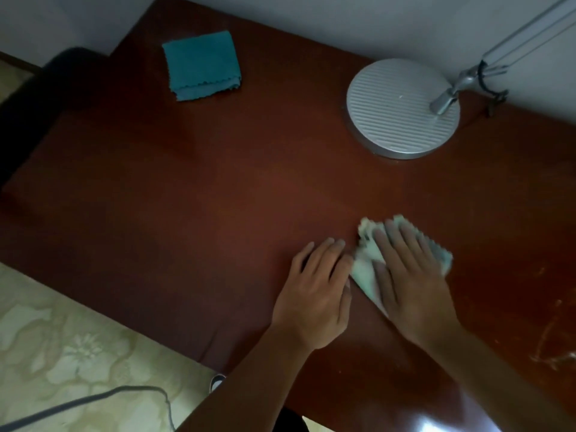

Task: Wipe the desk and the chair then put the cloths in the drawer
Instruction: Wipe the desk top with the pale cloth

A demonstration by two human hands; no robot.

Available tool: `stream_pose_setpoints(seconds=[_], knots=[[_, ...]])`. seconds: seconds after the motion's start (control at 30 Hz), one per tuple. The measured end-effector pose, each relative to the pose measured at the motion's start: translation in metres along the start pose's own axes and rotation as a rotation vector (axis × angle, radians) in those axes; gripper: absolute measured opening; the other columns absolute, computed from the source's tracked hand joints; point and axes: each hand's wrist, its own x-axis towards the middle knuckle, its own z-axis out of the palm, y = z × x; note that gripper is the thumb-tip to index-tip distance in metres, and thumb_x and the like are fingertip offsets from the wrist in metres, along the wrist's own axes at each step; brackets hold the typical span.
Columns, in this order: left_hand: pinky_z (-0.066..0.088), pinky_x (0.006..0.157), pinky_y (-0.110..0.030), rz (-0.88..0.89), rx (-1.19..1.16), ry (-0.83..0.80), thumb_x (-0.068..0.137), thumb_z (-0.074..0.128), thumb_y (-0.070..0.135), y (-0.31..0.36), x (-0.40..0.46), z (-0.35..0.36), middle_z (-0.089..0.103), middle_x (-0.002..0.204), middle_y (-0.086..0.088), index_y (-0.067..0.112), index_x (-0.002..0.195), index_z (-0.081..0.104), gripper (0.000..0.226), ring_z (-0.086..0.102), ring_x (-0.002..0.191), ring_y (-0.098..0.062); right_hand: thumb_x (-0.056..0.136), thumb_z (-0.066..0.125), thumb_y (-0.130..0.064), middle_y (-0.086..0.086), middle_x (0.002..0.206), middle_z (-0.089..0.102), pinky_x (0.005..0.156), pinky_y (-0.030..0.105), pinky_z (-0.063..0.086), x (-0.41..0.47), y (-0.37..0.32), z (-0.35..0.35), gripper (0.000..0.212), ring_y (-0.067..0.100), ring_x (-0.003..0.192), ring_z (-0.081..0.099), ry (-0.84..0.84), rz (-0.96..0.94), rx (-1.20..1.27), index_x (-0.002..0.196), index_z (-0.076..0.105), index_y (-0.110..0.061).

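A dark reddish-brown desk fills the view. My right hand lies flat with straight fingers on a pale green cloth, pressing it onto the desk near the front right. My left hand rests flat on the bare desk just to the left of that cloth, its fingers straight and touching the cloth's edge. A folded teal cloth lies alone at the desk's far left. The chair and the drawer are not clearly in view.
A round silver lamp base with its metal arm stands at the back right by the white wall. A dark object sits past the desk's left edge. Patterned floor and a grey cable lie below left.
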Motion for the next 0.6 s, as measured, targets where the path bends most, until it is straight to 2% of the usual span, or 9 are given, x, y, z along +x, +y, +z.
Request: stream_pose_setpoints(seconds=[0.17,0.23,0.3,0.43,0.5,0.6], knots=[[0.038,0.110,-0.042,-0.048,-0.059,0.045,0.094,0.047,0.019,0.001,0.000,0.000,0.053,0.136,-0.017,0.003,0.131,0.056,0.041,0.048,0.129,-0.031,0.104,0.031,-0.030,0.016,0.150,0.046,0.114,0.055,0.033,0.108,-0.006,0.017,0.050,0.036,0.143,0.037,0.036,-0.072,-0.049,0.145,0.047,-0.006],[0.042,0.104,-0.042,-0.074,-0.073,0.092,0.092,0.048,0.015,0.001,0.001,0.001,0.055,0.127,-0.019,0.001,0.123,0.059,0.035,0.052,0.120,-0.033,0.103,0.032,-0.030,0.016,0.149,0.047,0.114,0.054,0.032,0.106,-0.011,0.017,0.050,0.036,0.142,0.038,0.066,-0.079,-0.080,0.144,0.048,-0.007],[0.044,0.099,-0.043,-0.095,-0.068,0.120,0.092,0.049,0.013,0.001,-0.001,0.001,0.056,0.119,-0.019,0.001,0.115,0.060,0.028,0.054,0.111,-0.033,0.103,0.033,-0.028,0.015,0.152,0.043,0.117,0.052,0.028,0.059,-0.015,0.013,0.050,0.035,0.144,0.034,0.046,-0.124,-0.087,0.146,0.045,-0.007],[0.038,0.108,-0.045,-0.058,-0.002,0.070,0.095,0.045,0.016,0.001,0.000,0.002,0.054,0.130,-0.019,0.004,0.123,0.056,0.033,0.048,0.127,-0.032,0.105,0.033,-0.028,0.012,0.157,0.035,0.120,0.050,0.023,-0.029,-0.001,-0.003,0.048,0.029,0.149,0.025,-0.035,-0.162,-0.077,0.150,0.040,-0.009],[0.031,0.114,-0.047,-0.069,0.017,0.049,0.096,0.041,0.019,0.001,0.001,0.003,0.052,0.136,-0.018,0.006,0.130,0.054,0.038,0.043,0.135,-0.032,0.105,0.032,-0.029,0.014,0.156,0.038,0.119,0.051,0.024,-0.013,0.023,-0.008,0.049,0.031,0.148,0.027,-0.035,-0.106,-0.098,0.150,0.039,-0.010],[0.028,0.117,-0.049,-0.078,0.024,0.055,0.097,0.041,0.020,0.002,0.002,0.004,0.054,0.139,-0.015,0.006,0.131,0.055,0.040,0.041,0.139,-0.030,0.104,0.024,-0.034,0.014,0.155,0.039,0.118,0.054,0.025,0.035,0.046,-0.012,0.053,0.034,0.147,0.029,0.036,0.121,-0.121,0.151,0.036,-0.012]])
